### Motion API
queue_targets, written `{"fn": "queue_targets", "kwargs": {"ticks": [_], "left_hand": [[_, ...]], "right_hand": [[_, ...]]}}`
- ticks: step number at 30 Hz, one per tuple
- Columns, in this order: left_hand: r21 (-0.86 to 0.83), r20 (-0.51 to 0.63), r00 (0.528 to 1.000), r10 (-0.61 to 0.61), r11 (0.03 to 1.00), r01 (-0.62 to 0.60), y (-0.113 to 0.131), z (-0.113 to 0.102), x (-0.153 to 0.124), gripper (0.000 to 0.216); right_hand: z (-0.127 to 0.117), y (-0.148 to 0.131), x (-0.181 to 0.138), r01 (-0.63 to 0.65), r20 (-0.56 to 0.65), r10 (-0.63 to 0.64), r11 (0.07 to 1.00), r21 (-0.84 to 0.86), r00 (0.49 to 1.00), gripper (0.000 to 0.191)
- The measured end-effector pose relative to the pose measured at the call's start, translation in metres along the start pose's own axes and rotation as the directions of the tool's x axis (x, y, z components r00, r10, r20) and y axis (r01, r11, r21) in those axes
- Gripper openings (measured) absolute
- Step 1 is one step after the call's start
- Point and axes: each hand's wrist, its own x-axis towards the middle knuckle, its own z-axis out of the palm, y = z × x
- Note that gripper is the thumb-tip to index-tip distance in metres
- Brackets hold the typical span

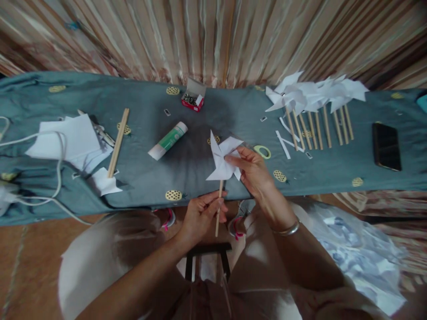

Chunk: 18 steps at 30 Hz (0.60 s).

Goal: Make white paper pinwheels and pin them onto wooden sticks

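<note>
Left to right on my feed: paper stack (68, 141), loose sticks (118, 144), white-and-green tube (169, 141), red box (190, 105) of small metal bits. Left hand (202, 214) grasps the stick (221, 188) of a white pinwheel (219, 165), which I see at the table's near edge. Right hand (256, 172) pinches the paper blades, thumb near centre. Beyond it: green ring handle (268, 154), row of pinwheels (316, 97), then phone (387, 146).

the cloth-covered table (140, 182) bears paper sheets (71, 140), sticks (118, 141), a tube (168, 140), a red box (191, 105), pinwheels (308, 98) and a phone (386, 146).
</note>
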Motion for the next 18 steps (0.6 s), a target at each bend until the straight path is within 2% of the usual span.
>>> {"fn": "queue_targets", "kwargs": {"ticks": [5, 12, 18], "left_hand": [[-0.077, 0.010, 0.999, -0.044, 0.996, 0.045, 0.011, 0.000, 0.001, 0.047], [-0.142, 0.023, 0.998, -0.051, 0.988, 0.054, 0.023, 0.002, 0.007, 0.049], [-0.166, 0.012, 0.999, -0.035, 0.985, 0.036, 0.028, 0.005, 0.017, 0.048]], "right_hand": [[-0.005, -0.007, 0.002, -0.006, -0.011, 0.006, 1.000, 0.016, 1.000, 0.039], [-0.012, -0.016, 0.006, 0.022, -0.052, -0.016, 0.994, 0.109, 0.999, 0.030], [-0.017, -0.019, 0.010, 0.001, -0.074, 0.004, 0.998, 0.068, 0.997, 0.038]]}}
